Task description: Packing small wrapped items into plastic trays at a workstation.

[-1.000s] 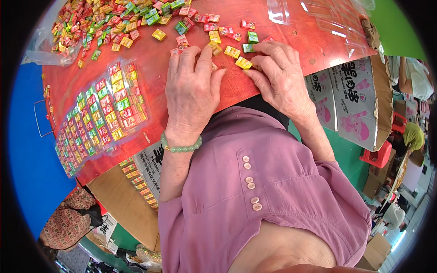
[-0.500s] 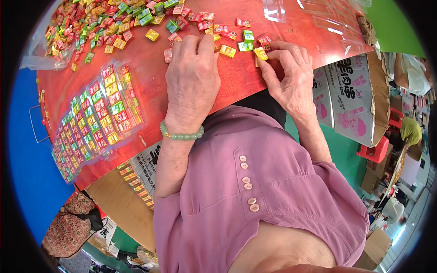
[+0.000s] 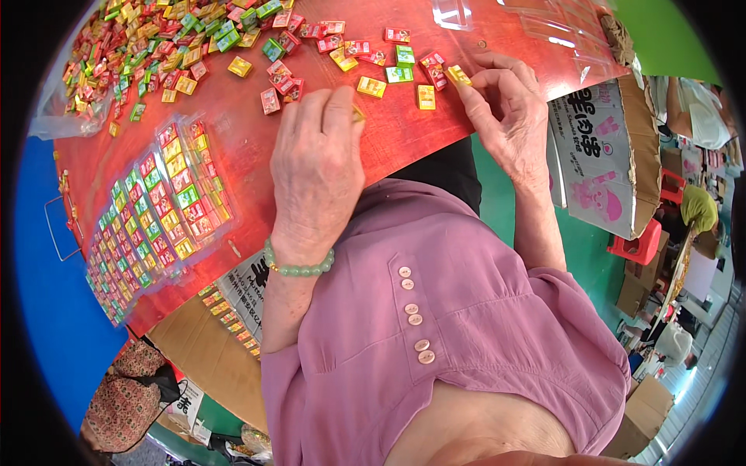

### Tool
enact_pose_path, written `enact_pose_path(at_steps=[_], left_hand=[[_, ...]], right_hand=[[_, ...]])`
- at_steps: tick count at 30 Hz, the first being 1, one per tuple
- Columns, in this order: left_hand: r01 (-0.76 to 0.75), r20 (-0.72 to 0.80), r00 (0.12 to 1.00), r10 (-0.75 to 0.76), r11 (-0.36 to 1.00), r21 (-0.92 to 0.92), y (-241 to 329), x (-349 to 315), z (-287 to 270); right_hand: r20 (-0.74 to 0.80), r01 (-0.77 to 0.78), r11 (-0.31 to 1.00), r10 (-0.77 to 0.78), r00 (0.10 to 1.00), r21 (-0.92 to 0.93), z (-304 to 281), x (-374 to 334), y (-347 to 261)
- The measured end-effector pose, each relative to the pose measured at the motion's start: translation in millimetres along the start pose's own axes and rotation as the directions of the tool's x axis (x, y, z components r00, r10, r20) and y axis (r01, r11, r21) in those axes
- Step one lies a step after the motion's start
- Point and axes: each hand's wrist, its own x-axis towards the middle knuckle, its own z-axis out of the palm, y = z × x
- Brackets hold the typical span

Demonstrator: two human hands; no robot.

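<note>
On the left of the red tabletop (image 3: 388, 151), I see clear plastic trays (image 3: 214, 231) packed with rows of small red, yellow and green boxes, below a loose heap of similar boxes (image 3: 171, 43). Next comes the left hand (image 3: 318, 159), its fingers together and bent down; a bit of yellow box (image 3: 358, 114) shows at the fingertips, but I cannot tell whether they grip it. Right of it, loose red, yellow and green boxes (image 3: 399, 74) lie scattered. Furthest right, the right hand (image 3: 509, 116) has thumb and forefinger clamped on a small, flat-sided, printed yellow box (image 3: 459, 75), tilted, just beside a pair of red boxes (image 3: 437, 76).

Compared with half a second ago, the left hand sits closer to the body, baring more red boxes beside its fingers. The right hand is farther from the green boxes, and one yellow box (image 3: 426, 97) now lies free of its fingers.
</note>
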Motion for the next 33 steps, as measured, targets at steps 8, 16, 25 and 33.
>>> enact_pose_path(at_steps=[8,16,25,33], left_hand=[[-0.095,0.035,0.994,0.099,0.990,-0.100,26,19,24],[-0.099,0.049,0.993,0.107,0.984,-0.149,37,31,37],[-0.099,0.040,0.994,0.106,0.985,-0.141,38,32,34],[-0.026,0.049,0.998,0.029,0.997,-0.069,30,31,30]], right_hand=[[0.005,0.064,0.979,-0.065,0.998,-0.193,6,-7,6],[0.157,0.110,0.994,-0.109,0.982,0.007,-8,9,10],[0.370,0.128,0.977,-0.184,0.911,0.173,-11,28,31],[0.224,-0.014,1.000,0.011,0.974,0.013,-9,17,26]])
